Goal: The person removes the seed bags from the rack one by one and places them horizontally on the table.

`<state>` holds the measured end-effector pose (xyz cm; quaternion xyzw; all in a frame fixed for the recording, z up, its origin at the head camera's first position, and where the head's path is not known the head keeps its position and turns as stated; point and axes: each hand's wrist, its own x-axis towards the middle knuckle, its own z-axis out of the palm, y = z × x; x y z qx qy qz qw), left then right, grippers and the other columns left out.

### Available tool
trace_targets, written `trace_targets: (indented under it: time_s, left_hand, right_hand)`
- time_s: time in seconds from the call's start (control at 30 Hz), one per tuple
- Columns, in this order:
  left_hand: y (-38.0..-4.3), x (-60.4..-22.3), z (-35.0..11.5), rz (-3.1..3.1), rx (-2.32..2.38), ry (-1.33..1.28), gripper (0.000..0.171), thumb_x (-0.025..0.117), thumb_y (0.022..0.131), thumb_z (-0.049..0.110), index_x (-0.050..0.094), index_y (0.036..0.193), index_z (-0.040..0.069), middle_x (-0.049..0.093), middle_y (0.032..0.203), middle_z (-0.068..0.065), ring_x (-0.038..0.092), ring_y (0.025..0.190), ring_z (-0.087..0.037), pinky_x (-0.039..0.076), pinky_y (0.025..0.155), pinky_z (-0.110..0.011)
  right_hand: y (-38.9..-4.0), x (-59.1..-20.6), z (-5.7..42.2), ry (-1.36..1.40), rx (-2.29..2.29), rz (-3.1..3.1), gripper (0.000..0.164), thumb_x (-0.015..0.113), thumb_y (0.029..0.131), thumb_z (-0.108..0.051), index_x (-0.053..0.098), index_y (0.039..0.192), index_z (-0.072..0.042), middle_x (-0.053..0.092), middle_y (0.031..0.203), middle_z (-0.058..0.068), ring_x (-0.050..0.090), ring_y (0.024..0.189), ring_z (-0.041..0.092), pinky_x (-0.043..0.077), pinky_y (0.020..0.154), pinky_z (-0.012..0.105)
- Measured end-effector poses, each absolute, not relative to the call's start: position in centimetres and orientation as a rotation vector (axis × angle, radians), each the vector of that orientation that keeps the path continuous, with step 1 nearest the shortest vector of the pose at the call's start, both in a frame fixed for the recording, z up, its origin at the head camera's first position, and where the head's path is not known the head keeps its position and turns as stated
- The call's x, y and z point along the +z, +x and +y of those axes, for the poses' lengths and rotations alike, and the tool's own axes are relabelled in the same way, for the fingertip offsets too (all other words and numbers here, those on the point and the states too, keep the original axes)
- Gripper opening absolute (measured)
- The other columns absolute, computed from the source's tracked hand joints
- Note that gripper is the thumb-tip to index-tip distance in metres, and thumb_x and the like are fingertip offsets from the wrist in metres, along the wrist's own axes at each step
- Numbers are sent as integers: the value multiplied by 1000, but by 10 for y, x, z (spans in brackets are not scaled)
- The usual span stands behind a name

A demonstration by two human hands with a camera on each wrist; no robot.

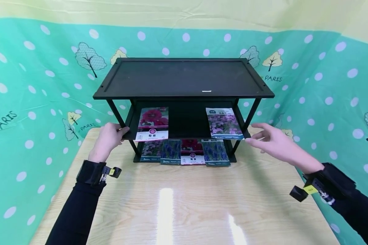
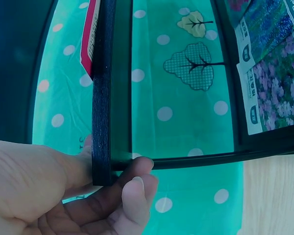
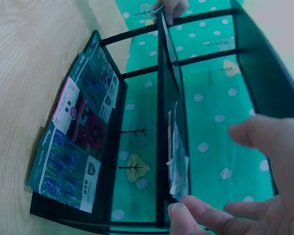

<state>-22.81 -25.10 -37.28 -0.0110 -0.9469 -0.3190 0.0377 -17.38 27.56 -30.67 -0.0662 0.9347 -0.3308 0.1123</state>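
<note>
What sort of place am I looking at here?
Probably a staged tabletop work area: a wood-grain table stands before a printed polka-dot backdrop, and a two-handed setup is suggested by cameras strapped at both wrists, around a black rack of flower packets.

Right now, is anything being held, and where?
The left hand pinches the middle shelf at its left front corner. The right hand is at the right front corner, no grip visible.
</note>
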Motion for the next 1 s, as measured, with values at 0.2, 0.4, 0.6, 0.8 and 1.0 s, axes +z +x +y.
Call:
trace_targets:
  time_s: [0.2, 0.4, 0.6, 0.8, 1.0]
  left_hand:
    - [-228, -372, -249, -2914, -1022, -21, 35, 56, 109, 19, 73, 99, -10, 71, 76, -18, 67, 61, -22, 48, 54, -30]
    - [-228, -371, -250, -2918, -1017, -28, 35, 56, 109, 20, 74, 98, -8, 70, 73, -15, 66, 59, -21, 46, 52, -29]
    - [-229, -372, -251, -2933, -992, -21, 34, 57, 109, 21, 75, 98, -6, 66, 68, -10, 64, 58, -23, 42, 51, -29]
    - [-230, -369, -252, -2971, -973, -7, 37, 56, 109, 24, 74, 91, -3, 62, 63, -7, 57, 54, -21, 35, 49, -29]
    - [-229, -367, -252, -2975, -959, 0, 39, 57, 109, 25, 72, 85, -2, 62, 63, -7, 57, 53, -20, 35, 49, -29]
  right_hand:
    - [-192, -318, 278, -152, -1086, 2674, 77, 63, 104, -43, 34, 154, 7, 64, 128, 32, 72, 96, 27, 61, 81, 44]
    - [-204, -326, 275, -93, -1133, 2603, 74, 63, 105, -38, 34, 153, 9, 65, 127, 33, 75, 90, 26, 62, 77, 41]
    - [-209, -336, 272, -74, -1195, 2555, 67, 61, 106, -29, 34, 151, 13, 68, 121, 30, 75, 89, 26, 62, 79, 41]
    - [-212, -343, 270, -80, -1241, 2558, 57, 59, 106, -21, 40, 146, 16, 74, 108, 22, 75, 86, 23, 62, 75, 35]
    - [-217, -346, 267, -110, -1252, 2590, 49, 60, 106, -18, 49, 139, 16, 76, 97, 15, 74, 82, 20, 62, 72, 32]
